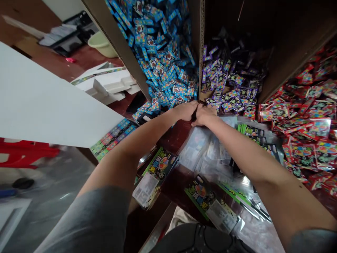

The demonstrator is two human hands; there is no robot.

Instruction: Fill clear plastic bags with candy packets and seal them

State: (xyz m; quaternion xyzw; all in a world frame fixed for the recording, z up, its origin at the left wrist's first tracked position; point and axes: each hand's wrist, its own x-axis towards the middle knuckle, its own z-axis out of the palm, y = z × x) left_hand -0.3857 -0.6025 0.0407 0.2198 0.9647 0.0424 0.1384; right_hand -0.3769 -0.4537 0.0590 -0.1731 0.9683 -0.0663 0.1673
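My left hand [186, 110] and my right hand [205, 114] reach forward side by side to the near edge of the cardboard bins. The fingers of my left hand are stretched out, by the heap of small blue packets [168, 75]. Thumb and fingers apart, my right hand lies at the front of the purple packets [231, 96]. Nothing shows in either hand, though the fingertips are partly hidden. Below my right forearm lies a pile of clear plastic bags [196, 147]. Printed black-and-green packs [162, 163] rest on the dark red table [172, 135].
Red packets [302, 151] spill over the right side. Cardboard dividers [201, 45] stand between the heaps. A white panel [47, 98] juts in at left, beside a strip of coloured small boxes [113, 137]. A pale green bowl [102, 45] stands farther back.
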